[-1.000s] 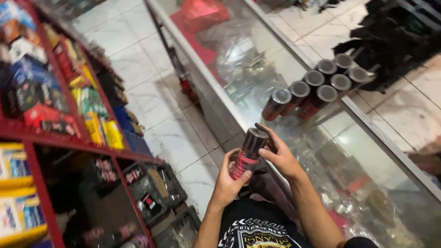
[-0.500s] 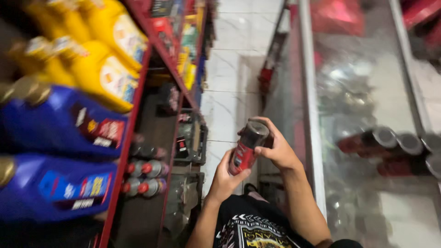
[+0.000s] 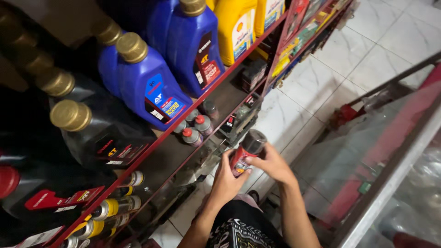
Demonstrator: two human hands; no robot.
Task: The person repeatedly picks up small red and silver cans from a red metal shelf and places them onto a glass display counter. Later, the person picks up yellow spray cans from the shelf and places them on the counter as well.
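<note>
Your view has swung further left since half a second ago: the glass counter has slid to the right edge and the shelf fills the left, while the can stays gripped in both hands at your front.

Left first: black oil jugs with gold caps (image 3: 70, 115) sit on the red metal shelf (image 3: 183, 121), then the blue oil jugs (image 3: 147, 87), then a yellow jug (image 3: 234, 27) further along. Just below the blue ones, small red-capped bottles (image 3: 193, 134) lie on the next level down.

Now the middle. Your left hand (image 3: 225, 179) cups the lower body of the red spray can (image 3: 243, 154), fingers closed round it. Your right hand (image 3: 271, 164) wraps the other side, fingers clamped on the can just under its dark cap (image 3: 254, 139). The can tilts, cap toward the shelf, held in the air above the white tiled floor (image 3: 317, 78).

It looks like a rigid metal cylinder, light enough for one hand, smooth and a bit slippery on the printed wall. Best hold is round the mid-body; the cap may pull off, so don't carry it by that.

Far right, the glass counter (image 3: 390, 174) runs along beside you.
</note>
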